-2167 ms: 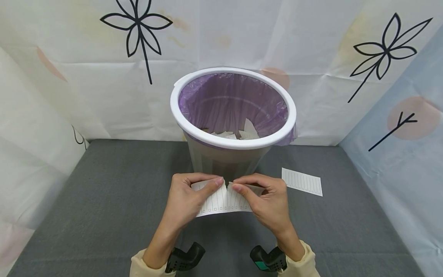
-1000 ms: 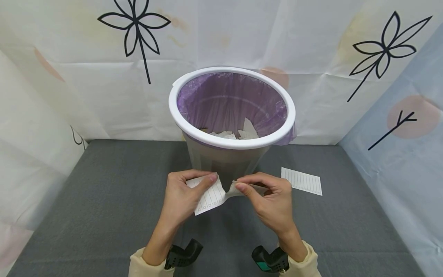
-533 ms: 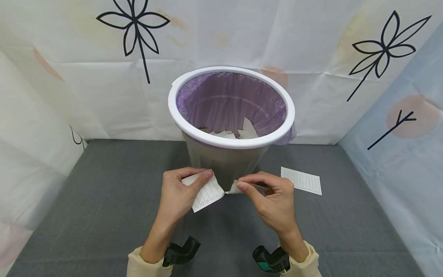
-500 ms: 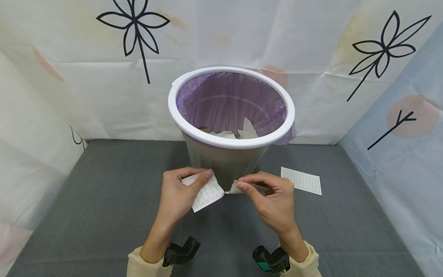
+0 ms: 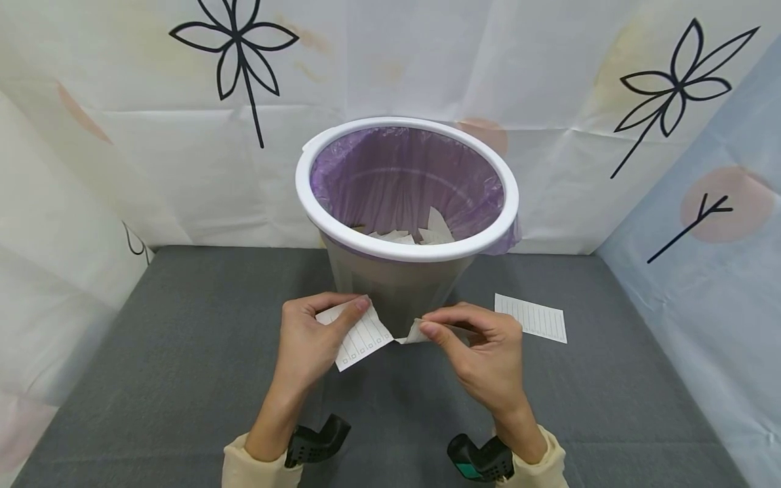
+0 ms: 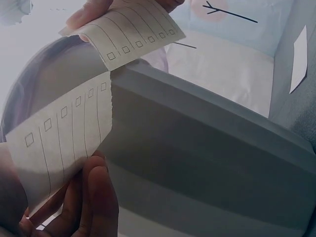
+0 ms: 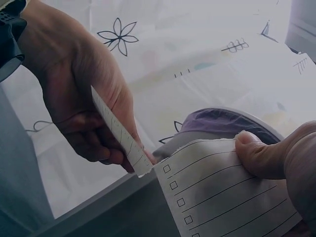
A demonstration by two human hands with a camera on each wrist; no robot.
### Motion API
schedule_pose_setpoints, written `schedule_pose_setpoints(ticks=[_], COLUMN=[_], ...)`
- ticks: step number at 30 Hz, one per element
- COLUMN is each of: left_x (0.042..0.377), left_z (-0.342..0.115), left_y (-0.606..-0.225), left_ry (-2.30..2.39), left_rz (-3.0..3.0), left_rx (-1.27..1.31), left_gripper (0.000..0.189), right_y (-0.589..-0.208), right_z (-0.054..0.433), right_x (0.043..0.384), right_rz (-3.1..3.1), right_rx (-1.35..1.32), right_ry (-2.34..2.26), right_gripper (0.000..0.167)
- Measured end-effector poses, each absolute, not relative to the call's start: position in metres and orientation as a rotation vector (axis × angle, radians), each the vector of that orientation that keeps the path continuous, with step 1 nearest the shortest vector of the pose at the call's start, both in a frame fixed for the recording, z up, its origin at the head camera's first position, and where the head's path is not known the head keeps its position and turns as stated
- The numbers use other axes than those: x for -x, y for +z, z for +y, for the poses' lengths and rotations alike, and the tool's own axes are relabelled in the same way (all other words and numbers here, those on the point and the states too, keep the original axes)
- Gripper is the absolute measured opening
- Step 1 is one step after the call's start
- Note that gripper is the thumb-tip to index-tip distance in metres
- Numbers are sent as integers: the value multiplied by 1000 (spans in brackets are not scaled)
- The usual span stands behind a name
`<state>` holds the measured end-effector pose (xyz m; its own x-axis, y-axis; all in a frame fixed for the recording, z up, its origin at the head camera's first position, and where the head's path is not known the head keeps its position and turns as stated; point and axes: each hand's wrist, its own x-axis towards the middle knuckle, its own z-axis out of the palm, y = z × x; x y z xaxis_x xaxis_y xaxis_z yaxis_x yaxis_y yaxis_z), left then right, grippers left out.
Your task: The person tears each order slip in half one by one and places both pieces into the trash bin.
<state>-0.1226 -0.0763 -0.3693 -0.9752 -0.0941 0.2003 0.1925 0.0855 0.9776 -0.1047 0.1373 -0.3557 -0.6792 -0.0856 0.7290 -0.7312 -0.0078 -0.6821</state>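
A lined sheet of paper with small checkboxes [image 5: 363, 341] is torn almost in two in front of the bin. My left hand [image 5: 310, 337] pinches the left half between thumb and fingers. My right hand [image 5: 485, 356] pinches the other half [image 5: 416, 332], which is tilted with its face mostly turned away in the head view. In the left wrist view, the lower half [image 6: 64, 133] and upper half [image 6: 143, 37] still meet at one small corner. The right wrist view shows the same narrow join beside my right thumb's half [image 7: 212, 182].
A white-rimmed bin [image 5: 409, 253] with a purple liner [image 5: 403, 176] stands behind my hands, holding several paper scraps [image 5: 436, 230]. Another lined sheet [image 5: 532, 318] lies on the grey tabletop [image 5: 201, 352] at right. Printed cloth [image 5: 396, 61] forms the back wall.
The tear has run down to the sheet's lower edge. My left hand has shifted left and slightly up with its half, while the right half has tipped over and my right hand moved slightly right.
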Motion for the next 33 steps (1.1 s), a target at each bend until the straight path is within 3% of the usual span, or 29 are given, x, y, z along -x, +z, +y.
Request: schedule_pose_setpoints(ticks=[24, 29, 33], left_x=[107, 105, 108], left_z=[-91, -99, -105], left_y=[-347, -330, -308], left_ry=[-1997, -2008, -2039], left_rz=[-2054, -1998, -1910], left_rx=[179, 220, 277], left_gripper=[6, 5, 6], right_y=[-341, -321, -294], right_z=[151, 161, 169], right_x=[99, 105, 110], right_rz=[-1715, -1624, -1510], right_rx=[-822, -822, -761], right_ry=[1709, 1710, 1743], right_gripper=[14, 8, 19])
